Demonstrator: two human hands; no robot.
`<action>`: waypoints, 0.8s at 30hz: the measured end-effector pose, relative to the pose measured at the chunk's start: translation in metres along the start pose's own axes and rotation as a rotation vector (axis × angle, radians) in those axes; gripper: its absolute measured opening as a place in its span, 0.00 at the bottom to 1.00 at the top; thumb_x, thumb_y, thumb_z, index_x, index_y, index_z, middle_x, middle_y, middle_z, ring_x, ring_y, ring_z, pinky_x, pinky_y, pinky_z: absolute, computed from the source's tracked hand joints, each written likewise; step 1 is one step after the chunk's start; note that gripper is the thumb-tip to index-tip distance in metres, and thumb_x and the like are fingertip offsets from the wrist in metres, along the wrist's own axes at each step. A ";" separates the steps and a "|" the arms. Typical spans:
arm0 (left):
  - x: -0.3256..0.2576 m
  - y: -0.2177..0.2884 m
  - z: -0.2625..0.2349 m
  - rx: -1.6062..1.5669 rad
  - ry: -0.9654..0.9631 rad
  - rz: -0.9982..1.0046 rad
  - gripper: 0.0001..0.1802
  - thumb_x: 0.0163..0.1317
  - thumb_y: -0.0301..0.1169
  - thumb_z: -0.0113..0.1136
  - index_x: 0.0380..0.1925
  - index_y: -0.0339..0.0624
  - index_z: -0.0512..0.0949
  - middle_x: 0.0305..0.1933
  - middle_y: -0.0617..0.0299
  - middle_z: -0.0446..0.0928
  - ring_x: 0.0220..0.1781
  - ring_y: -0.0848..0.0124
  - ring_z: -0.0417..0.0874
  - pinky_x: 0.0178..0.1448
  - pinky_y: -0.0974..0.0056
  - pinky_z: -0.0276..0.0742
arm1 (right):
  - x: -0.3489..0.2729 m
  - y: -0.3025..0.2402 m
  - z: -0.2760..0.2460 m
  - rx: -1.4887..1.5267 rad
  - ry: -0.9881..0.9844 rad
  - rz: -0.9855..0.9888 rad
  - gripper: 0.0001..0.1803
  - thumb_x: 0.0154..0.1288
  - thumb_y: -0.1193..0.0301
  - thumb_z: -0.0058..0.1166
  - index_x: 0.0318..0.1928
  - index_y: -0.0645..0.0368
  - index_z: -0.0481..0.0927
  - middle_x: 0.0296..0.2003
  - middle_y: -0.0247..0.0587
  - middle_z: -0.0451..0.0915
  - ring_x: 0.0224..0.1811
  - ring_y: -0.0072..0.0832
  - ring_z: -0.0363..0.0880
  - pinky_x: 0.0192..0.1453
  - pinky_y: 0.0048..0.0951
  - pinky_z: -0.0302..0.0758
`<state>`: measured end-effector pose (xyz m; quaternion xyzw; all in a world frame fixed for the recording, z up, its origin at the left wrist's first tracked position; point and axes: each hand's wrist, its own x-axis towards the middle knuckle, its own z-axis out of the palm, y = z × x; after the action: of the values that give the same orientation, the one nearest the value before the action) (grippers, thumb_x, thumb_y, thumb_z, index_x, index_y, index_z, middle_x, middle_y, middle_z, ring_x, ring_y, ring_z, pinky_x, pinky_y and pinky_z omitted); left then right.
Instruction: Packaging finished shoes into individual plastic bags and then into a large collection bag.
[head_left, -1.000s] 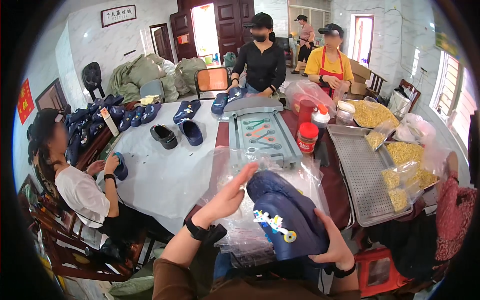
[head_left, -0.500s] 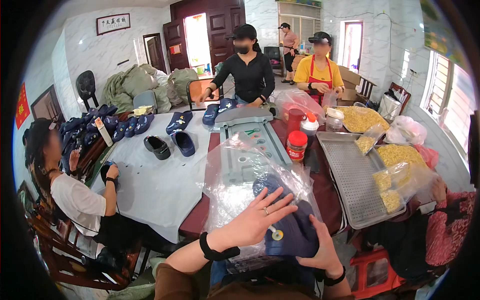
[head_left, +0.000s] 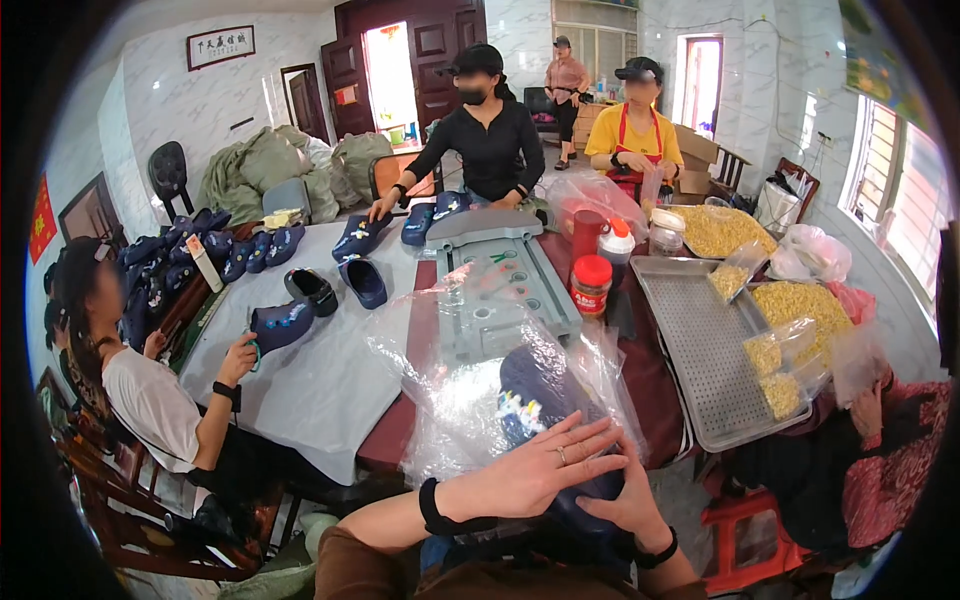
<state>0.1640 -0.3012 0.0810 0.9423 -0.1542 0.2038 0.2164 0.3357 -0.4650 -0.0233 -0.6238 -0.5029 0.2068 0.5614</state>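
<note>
In front of me, dark navy clogs (head_left: pixel 545 385) lie against a clear plastic bag (head_left: pixel 450 420); colourful charms show on one clog's top. I cannot tell how far inside the bag they are. My left hand (head_left: pixel 565 462) rests across them with its fingers stretched out flat. From the right, my right hand (head_left: pixel 628 505) curls round the near end of the clogs, thumb toward me. Part of the clogs is hidden beneath both hands.
A grey plastic tray-like piece (head_left: pixel 495 280) stands beyond the bag. Right of it are a red-lidded jar (head_left: pixel 591 285) and a perforated metal tray (head_left: pixel 690 350) with yellow pieces. At left, a co-worker holds green-handled scissors by a clog (head_left: pixel 280 325); another reaches for a clog (head_left: pixel 360 237).
The clogs have turned and shifted slightly, so a different charm shows. My left hand has moved down and right, closer to my right hand. The co-worker at left now has a clog on the table.
</note>
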 end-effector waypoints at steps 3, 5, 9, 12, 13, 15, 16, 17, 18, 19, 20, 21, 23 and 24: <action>-0.005 0.006 0.006 -0.108 0.022 0.059 0.43 0.52 0.14 0.49 0.73 0.45 0.67 0.82 0.47 0.57 0.85 0.51 0.53 0.86 0.41 0.45 | -0.002 -0.002 0.004 0.117 0.059 0.081 0.66 0.43 0.59 0.79 0.77 0.73 0.52 0.70 0.61 0.66 0.75 0.44 0.65 0.77 0.41 0.61; -0.012 0.003 0.011 -0.148 0.064 0.063 0.42 0.52 0.14 0.49 0.73 0.44 0.68 0.82 0.48 0.57 0.85 0.51 0.54 0.86 0.41 0.45 | -0.002 -0.003 0.010 0.092 0.077 0.080 0.65 0.43 0.60 0.79 0.76 0.72 0.53 0.70 0.60 0.67 0.74 0.43 0.66 0.77 0.40 0.61; -0.025 0.001 0.013 0.017 0.225 -0.107 0.36 0.57 0.19 0.55 0.71 0.41 0.69 0.81 0.43 0.56 0.82 0.40 0.54 0.83 0.39 0.49 | 0.013 -0.015 0.018 0.206 0.065 0.062 0.60 0.45 0.67 0.77 0.75 0.71 0.55 0.67 0.54 0.69 0.72 0.38 0.67 0.76 0.38 0.62; -0.038 0.006 0.027 0.227 0.379 -0.383 0.35 0.62 0.24 0.60 0.71 0.41 0.68 0.82 0.34 0.47 0.80 0.31 0.48 0.80 0.36 0.49 | 0.020 -0.018 0.026 0.246 0.086 0.064 0.57 0.47 0.71 0.76 0.75 0.69 0.55 0.66 0.50 0.70 0.71 0.35 0.67 0.76 0.37 0.62; -0.041 0.010 0.029 0.260 0.413 -0.513 0.35 0.62 0.25 0.61 0.72 0.42 0.67 0.82 0.32 0.44 0.80 0.30 0.46 0.80 0.36 0.49 | 0.021 -0.019 0.028 0.165 0.115 0.064 0.56 0.47 0.72 0.76 0.75 0.69 0.56 0.66 0.49 0.70 0.70 0.35 0.67 0.76 0.37 0.62; -0.047 0.016 0.033 0.313 0.446 -0.649 0.37 0.63 0.26 0.63 0.74 0.47 0.67 0.82 0.29 0.39 0.81 0.30 0.43 0.79 0.36 0.48 | 0.024 -0.020 0.034 0.193 0.110 0.076 0.56 0.47 0.73 0.76 0.75 0.68 0.56 0.66 0.49 0.70 0.70 0.36 0.67 0.75 0.37 0.63; -0.050 0.017 0.032 0.316 0.447 -0.653 0.37 0.63 0.26 0.63 0.74 0.47 0.67 0.82 0.29 0.39 0.81 0.30 0.43 0.79 0.36 0.48 | 0.026 -0.020 0.037 0.218 0.109 0.087 0.56 0.48 0.73 0.76 0.75 0.68 0.56 0.66 0.50 0.70 0.70 0.36 0.68 0.75 0.37 0.63; -0.052 0.018 0.030 0.264 0.433 -0.654 0.37 0.63 0.26 0.63 0.74 0.48 0.67 0.82 0.29 0.38 0.80 0.29 0.44 0.79 0.36 0.48 | 0.029 -0.022 0.041 0.220 0.105 0.087 0.56 0.48 0.73 0.76 0.75 0.68 0.56 0.66 0.50 0.70 0.70 0.36 0.68 0.75 0.37 0.63; -0.054 0.019 0.030 0.211 0.419 -0.655 0.37 0.63 0.26 0.63 0.74 0.48 0.67 0.82 0.28 0.38 0.80 0.29 0.45 0.79 0.36 0.49 | 0.032 -0.023 0.045 0.171 0.121 0.040 0.57 0.47 0.71 0.77 0.74 0.71 0.56 0.67 0.53 0.69 0.71 0.38 0.67 0.76 0.38 0.63; -0.057 0.019 0.030 0.212 0.421 -0.660 0.37 0.63 0.26 0.63 0.74 0.48 0.67 0.82 0.28 0.38 0.80 0.29 0.45 0.79 0.36 0.49 | 0.033 -0.023 0.048 0.122 0.138 -0.008 0.58 0.47 0.68 0.79 0.74 0.73 0.56 0.67 0.56 0.68 0.71 0.41 0.67 0.76 0.40 0.63; -0.060 0.017 0.032 0.183 0.408 -0.634 0.37 0.64 0.28 0.63 0.75 0.51 0.66 0.82 0.26 0.37 0.80 0.27 0.44 0.79 0.35 0.50 | 0.034 -0.020 0.052 0.123 0.134 -0.007 0.58 0.47 0.68 0.79 0.74 0.73 0.56 0.67 0.56 0.68 0.71 0.41 0.67 0.76 0.40 0.63; -0.063 0.015 0.033 0.154 0.395 -0.605 0.37 0.65 0.29 0.63 0.76 0.53 0.65 0.81 0.25 0.35 0.80 0.26 0.43 0.78 0.34 0.51 | 0.036 -0.016 0.055 0.072 0.155 -0.047 0.59 0.47 0.67 0.79 0.73 0.75 0.55 0.67 0.58 0.67 0.71 0.42 0.67 0.76 0.40 0.63; -0.068 0.013 0.040 0.157 0.365 -0.585 0.39 0.65 0.33 0.65 0.76 0.50 0.64 0.81 0.24 0.34 0.81 0.26 0.41 0.79 0.34 0.50 | 0.042 -0.010 0.062 0.021 0.176 -0.086 0.60 0.46 0.66 0.80 0.73 0.78 0.55 0.67 0.59 0.67 0.72 0.43 0.67 0.77 0.41 0.62; -0.070 0.012 0.043 0.154 0.333 -0.564 0.42 0.64 0.37 0.68 0.76 0.47 0.63 0.81 0.23 0.33 0.82 0.27 0.39 0.80 0.34 0.48 | 0.047 -0.009 0.066 0.110 0.165 -0.051 0.61 0.46 0.65 0.81 0.72 0.79 0.54 0.67 0.61 0.67 0.72 0.43 0.66 0.77 0.42 0.62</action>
<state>0.1119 -0.3178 0.0182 0.9151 0.1658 0.2984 0.2145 0.2971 -0.3934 -0.0191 -0.5942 -0.4585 0.1676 0.6392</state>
